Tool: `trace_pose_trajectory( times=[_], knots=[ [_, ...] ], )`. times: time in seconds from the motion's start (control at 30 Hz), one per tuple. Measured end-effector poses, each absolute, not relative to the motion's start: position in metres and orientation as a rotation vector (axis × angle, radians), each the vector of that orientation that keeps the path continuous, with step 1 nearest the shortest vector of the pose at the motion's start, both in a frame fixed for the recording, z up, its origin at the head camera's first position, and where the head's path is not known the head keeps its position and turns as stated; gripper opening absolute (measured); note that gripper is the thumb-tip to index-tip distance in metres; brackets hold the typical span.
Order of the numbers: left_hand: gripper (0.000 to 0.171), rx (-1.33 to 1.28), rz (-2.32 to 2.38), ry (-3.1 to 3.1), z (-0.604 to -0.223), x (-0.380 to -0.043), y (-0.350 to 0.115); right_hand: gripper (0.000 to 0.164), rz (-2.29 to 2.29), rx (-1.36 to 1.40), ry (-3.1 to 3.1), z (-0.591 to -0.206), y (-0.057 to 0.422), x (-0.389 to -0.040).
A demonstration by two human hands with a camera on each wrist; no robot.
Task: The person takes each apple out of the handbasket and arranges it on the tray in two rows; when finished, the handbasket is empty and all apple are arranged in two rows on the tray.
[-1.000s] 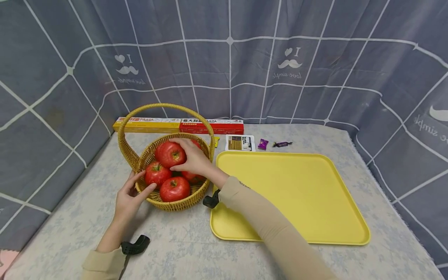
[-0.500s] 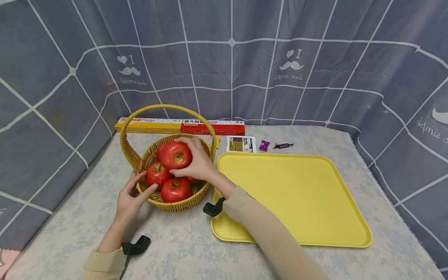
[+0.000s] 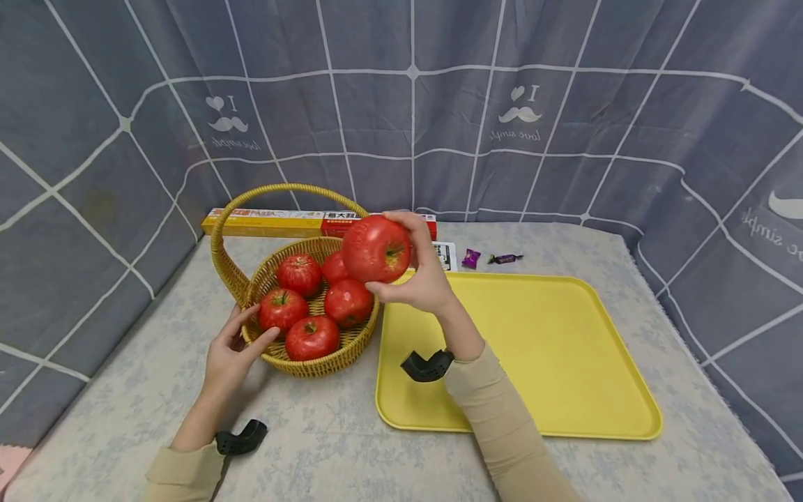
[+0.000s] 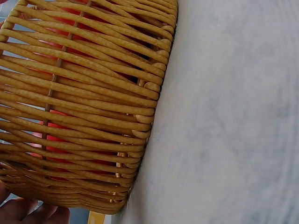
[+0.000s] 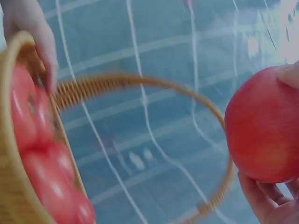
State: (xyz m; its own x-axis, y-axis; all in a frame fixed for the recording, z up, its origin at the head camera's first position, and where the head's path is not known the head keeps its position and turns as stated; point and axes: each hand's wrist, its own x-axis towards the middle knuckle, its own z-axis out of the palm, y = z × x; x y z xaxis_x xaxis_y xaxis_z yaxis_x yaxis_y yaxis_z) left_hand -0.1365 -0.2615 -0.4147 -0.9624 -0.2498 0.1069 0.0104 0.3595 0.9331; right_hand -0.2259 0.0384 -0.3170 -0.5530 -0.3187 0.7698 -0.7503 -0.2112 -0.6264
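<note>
A red apple (image 3: 376,249) is pinched between the thumb and fingers of my right hand (image 3: 426,275), raised over the right rim of the wicker basket (image 3: 314,367). In the right wrist view the same apple (image 5: 266,126) appears beside the basket's arched handle (image 5: 117,80). Several more red apples (image 3: 312,338) lie inside the basket. My left hand (image 3: 228,355) holds the basket's left side, its thumb over the rim. Its fingers (image 4: 44,213) show against the woven wall in the left wrist view.
A yellow tray (image 3: 533,348) lies right of the basket, under my right forearm. Behind stand a yellow pasta box (image 3: 270,223) and a red pasta box (image 3: 429,228). A white packet (image 3: 447,255), a purple candy (image 3: 471,259) and a dark twisted candy (image 3: 505,259) lie near the tray's far edge.
My right hand has lifted the apple out of the basket and moved it rightward, uncovering the other apples. My left hand has stayed at the basket's side.
</note>
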Motion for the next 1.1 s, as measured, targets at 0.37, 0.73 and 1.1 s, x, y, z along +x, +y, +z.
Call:
trace_pose_trajectory(
  times=[0.37, 0.73, 1.1],
  knots=[
    [0.063, 0.192, -1.65, -2.372, -0.414, -0.138, -0.262, 0.078, 1.871, 0.73, -1.965, -0.35, 0.084, -0.27],
    [0.063, 0.197, -1.646, -2.379, -0.414, -0.137, -0.261, 0.075, 1.874, 0.492, -2.414, -0.395, 0.085, -0.292],
    [0.063, 0.213, -1.635, -2.398, -0.413, -0.136, -0.261, 0.079, 1.882, 0.5, -2.646, -0.416, 0.086, -0.301]
  ],
)
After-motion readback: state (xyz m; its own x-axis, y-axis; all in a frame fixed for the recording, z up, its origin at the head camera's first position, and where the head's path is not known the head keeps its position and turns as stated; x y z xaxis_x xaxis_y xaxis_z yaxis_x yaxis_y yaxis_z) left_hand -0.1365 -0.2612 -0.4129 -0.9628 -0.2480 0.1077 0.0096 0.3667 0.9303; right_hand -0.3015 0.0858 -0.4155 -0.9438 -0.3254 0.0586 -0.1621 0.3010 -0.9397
